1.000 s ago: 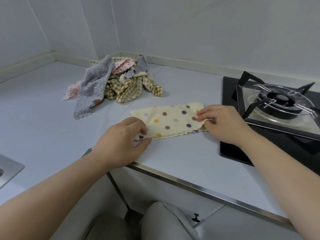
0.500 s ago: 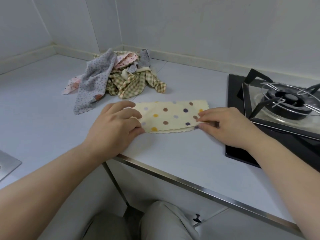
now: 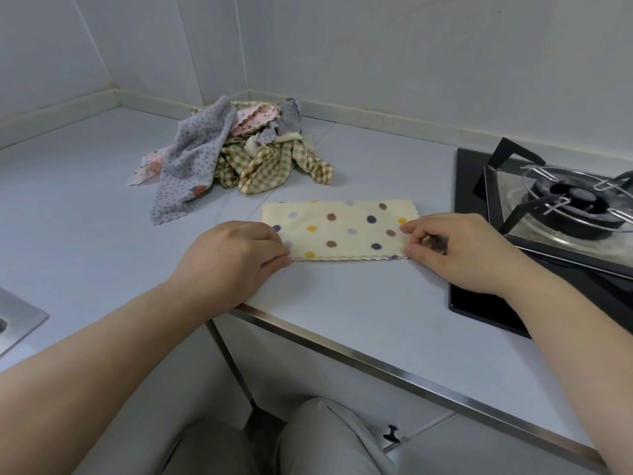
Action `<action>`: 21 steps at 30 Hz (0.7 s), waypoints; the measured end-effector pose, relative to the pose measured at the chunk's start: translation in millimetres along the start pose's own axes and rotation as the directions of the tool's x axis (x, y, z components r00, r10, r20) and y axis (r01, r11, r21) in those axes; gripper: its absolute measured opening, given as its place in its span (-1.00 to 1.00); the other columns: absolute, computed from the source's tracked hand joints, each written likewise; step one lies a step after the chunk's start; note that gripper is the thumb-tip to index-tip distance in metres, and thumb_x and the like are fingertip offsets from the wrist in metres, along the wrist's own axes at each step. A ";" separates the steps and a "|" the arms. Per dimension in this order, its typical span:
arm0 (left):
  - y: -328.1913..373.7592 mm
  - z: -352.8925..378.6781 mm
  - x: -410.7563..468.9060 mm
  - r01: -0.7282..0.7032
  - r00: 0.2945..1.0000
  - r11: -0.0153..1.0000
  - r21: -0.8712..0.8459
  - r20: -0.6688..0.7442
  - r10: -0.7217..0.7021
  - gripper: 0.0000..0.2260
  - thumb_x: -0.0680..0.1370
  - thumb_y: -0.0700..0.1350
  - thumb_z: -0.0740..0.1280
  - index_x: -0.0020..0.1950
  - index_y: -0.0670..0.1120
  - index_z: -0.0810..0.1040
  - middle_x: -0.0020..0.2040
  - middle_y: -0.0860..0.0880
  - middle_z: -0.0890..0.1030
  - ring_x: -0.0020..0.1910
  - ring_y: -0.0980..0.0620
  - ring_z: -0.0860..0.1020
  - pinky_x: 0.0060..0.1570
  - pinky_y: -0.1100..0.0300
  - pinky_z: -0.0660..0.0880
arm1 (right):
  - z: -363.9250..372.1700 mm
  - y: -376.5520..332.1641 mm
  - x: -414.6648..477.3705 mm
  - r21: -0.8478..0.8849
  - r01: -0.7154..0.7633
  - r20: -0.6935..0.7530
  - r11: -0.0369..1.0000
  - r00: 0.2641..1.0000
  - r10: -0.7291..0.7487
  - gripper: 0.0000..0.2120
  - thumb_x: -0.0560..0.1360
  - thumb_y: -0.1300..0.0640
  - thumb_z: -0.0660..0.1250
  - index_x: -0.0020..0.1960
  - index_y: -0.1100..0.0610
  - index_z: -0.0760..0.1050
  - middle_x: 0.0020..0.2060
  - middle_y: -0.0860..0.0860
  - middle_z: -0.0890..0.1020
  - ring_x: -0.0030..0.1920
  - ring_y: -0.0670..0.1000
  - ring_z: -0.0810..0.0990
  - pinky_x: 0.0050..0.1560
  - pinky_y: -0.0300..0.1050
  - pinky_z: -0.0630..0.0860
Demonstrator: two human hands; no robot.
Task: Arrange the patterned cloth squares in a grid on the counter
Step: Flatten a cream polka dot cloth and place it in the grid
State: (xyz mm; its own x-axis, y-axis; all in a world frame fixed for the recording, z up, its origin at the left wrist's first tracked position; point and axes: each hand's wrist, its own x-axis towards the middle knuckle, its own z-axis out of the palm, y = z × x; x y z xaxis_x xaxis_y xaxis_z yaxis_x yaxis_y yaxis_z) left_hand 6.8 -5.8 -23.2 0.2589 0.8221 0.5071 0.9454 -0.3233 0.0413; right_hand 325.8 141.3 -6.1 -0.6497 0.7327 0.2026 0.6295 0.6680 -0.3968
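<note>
Moved since the earlier frames: the polka-dot cloth (image 3: pixel 342 231), formerly skewed and rumpled, now lies squared up and roughly parallel to the front edge of the surface (image 3: pixel 85 207); my view has also tipped a little lower. Item one, cream cloth with brown, purple and yellow dots: doubled over, as I read it, since two scalloped edges show stacked along its near side; it sits flat between the heap and the front edge, just beside the gas hob (image 3: pixel 561 214). Item two, left hand (image 3: pixel 233 262): fingers (image 3: pixel 270 243) curled onto the cloth's left end, thumb at the near corner, gripping it. Item three, right hand (image 3: pixel 459 252): thumb and forefinger closed in a pinch on the near right corner, other fingers tucked under. Item four, heap of cloths (image 3: pixel 239 156): unsorted, well behind the cream one, containing a grey dotted cloth (image 3: pixel 185 166), a green checked cloth (image 3: pixel 267 169), a pink-patterned cloth (image 3: pixel 253 118) and others I cannot separate. Item five, sink (image 3: pixel 17 320): corner only, at far left. Progress, in my judgement: very early. No grid exists; this is the single piece drawn out, and it reads as a long strip, not a square, so it likely needs another fold or opening out before it counts as placed. Every cloth in the heap remains to be taken, flattened and set in rows.
</note>
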 end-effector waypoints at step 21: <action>20.9 -14.2 17.4 0.130 0.981 0.991 0.024 0.139 -0.132 -0.65 0.67 0.14 0.08 -0.03 -0.04 0.55 -0.13 0.04 0.58 -0.13 -0.06 0.55 -0.14 0.08 0.47 | 4.6 -19.1 6.2 -0.268 -0.053 -0.064 0.962 0.997 0.037 -0.79 0.54 -0.06 0.31 0.17 -0.12 0.52 0.08 -0.22 0.47 0.28 -0.01 0.30 0.25 -0.05 0.10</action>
State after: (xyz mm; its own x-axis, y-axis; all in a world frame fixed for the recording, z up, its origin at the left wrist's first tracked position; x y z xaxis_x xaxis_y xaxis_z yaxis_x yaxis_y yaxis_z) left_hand 28.2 -5.0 -1.3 0.1566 0.9147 0.3725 0.9755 -0.2021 0.0863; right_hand 307.8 132.5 -1.4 -0.5972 0.7638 0.2448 0.7544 0.6386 -0.1521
